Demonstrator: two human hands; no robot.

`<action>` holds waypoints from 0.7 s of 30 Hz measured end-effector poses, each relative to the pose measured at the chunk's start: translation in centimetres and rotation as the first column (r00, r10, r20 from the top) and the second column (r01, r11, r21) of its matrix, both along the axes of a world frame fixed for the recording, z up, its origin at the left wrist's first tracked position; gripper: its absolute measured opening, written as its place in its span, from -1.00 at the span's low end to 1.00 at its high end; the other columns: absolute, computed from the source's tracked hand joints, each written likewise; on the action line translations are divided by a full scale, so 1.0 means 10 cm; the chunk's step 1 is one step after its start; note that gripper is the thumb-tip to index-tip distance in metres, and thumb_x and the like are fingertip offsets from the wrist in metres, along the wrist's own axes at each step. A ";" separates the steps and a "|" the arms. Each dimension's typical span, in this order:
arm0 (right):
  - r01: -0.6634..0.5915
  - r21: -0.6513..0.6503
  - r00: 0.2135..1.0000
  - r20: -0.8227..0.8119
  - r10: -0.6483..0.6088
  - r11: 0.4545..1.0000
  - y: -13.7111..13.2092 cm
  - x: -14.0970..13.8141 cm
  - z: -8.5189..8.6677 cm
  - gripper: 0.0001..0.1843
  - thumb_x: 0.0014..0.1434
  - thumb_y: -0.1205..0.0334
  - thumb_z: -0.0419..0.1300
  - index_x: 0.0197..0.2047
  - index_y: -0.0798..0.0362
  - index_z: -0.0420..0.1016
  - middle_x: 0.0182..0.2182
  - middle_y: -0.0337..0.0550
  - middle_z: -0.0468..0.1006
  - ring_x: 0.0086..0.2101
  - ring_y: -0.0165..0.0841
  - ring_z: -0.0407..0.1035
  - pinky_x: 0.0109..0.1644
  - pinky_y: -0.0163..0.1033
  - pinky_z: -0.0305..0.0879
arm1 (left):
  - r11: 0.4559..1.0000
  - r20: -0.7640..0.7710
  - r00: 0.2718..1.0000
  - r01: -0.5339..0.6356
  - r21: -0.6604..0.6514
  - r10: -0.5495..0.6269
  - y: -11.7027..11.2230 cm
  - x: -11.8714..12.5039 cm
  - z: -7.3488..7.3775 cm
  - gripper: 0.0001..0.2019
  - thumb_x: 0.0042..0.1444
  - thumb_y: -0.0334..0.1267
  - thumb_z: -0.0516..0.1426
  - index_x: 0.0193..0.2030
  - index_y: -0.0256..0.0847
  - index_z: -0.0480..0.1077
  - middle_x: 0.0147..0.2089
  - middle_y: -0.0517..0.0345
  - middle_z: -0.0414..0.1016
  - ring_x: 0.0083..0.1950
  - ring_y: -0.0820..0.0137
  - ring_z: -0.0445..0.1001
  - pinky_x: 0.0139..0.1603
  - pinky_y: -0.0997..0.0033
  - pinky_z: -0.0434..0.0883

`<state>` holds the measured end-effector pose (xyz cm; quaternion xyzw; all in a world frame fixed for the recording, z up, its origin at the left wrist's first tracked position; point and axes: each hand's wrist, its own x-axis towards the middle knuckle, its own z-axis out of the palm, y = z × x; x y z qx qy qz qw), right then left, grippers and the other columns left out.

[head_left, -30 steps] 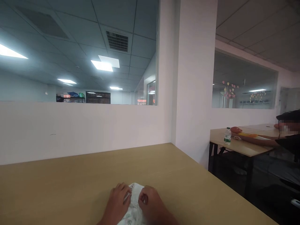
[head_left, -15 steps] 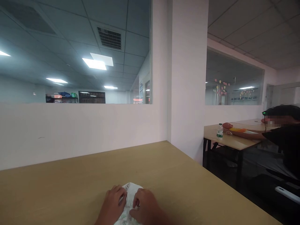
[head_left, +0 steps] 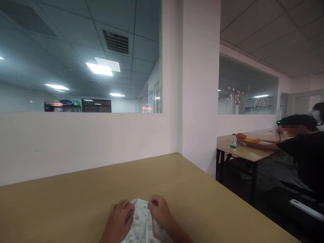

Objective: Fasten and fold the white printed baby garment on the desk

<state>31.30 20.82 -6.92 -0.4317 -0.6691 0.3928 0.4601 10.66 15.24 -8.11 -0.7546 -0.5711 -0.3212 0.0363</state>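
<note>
Hands were both down at the near edge of the bench point(head_left: 177, 182), bunched up on a white patterned cloth point(head_left: 141, 226) that looked like a small printed garment, hard to say exactly what. Left hand point(head_left: 118, 219) had its fingers curled over the cloth's left side, pinching the fabric. Right hand point(head_left: 159, 212) was closed into a loose fist on the top right edge of it, gripping a fold. So both hands were holding the same cloth, close together, nearly touching over the middle. The cloth lay flat-ish on the bench between the wrists, running off the bottom of the view.

Over at the right, well apart, another person point(head_left: 303, 152) in a dark top sat at a second bench point(head_left: 248, 153) with an arm stretched out on it. A small water bottle point(head_left: 233, 142) stood near that bench's left corner, just beside something orange and yellow point(head_left: 249, 139) I couldn't make out.
</note>
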 end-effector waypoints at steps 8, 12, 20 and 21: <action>-0.031 0.021 0.999 -0.028 0.031 0.999 -0.07 -0.01 -0.01 -0.86 0.00 0.45 0.09 -0.56 0.13 0.29 -0.59 -0.35 0.19 -0.49 -0.48 0.10 -0.43 -0.35 -0.04 | 0.968 0.054 0.992 0.124 -0.219 -0.115 -0.17 0.23 0.20 -0.92 0.12 -0.29 0.17 -0.32 -0.17 0.52 -0.31 0.16 0.51 -0.18 0.29 0.43 -0.03 0.30 0.22; -0.028 0.039 0.999 -0.032 0.029 0.999 -0.12 -0.03 0.00 -0.88 -0.02 0.44 0.10 -0.55 0.13 0.29 -0.59 -0.35 0.19 -0.49 -0.49 0.10 -0.42 -0.36 -0.03 | 0.949 0.135 0.986 0.132 -0.286 -0.096 -0.17 0.26 0.14 -0.85 0.09 -0.34 0.12 -0.29 -0.16 0.55 -0.28 0.16 0.53 -0.20 0.31 0.45 -0.08 0.34 0.26; -0.050 0.095 0.999 0.009 0.049 0.994 -0.24 -0.05 0.03 -0.89 -0.06 0.46 0.08 -0.54 0.14 0.35 -0.60 -0.33 0.27 -0.49 -0.48 0.15 -0.42 -0.37 0.02 | 0.941 0.216 0.976 0.086 -0.328 -0.014 -0.09 0.27 0.03 -0.95 -0.02 -0.36 0.12 -0.39 -0.22 0.39 -0.42 0.21 0.42 -0.33 0.37 0.36 -0.27 0.40 0.20; -0.041 0.095 0.999 0.009 0.041 0.995 -0.24 -0.05 0.03 -0.90 -0.05 0.46 0.08 -0.54 0.14 0.36 -0.59 -0.33 0.28 -0.49 -0.48 0.16 -0.42 -0.37 0.03 | 0.942 0.208 0.978 0.085 -0.325 -0.017 -0.09 0.27 0.02 -0.98 -0.02 -0.35 0.11 -0.41 -0.22 0.37 -0.42 0.21 0.41 -0.34 0.37 0.35 -0.27 0.40 0.19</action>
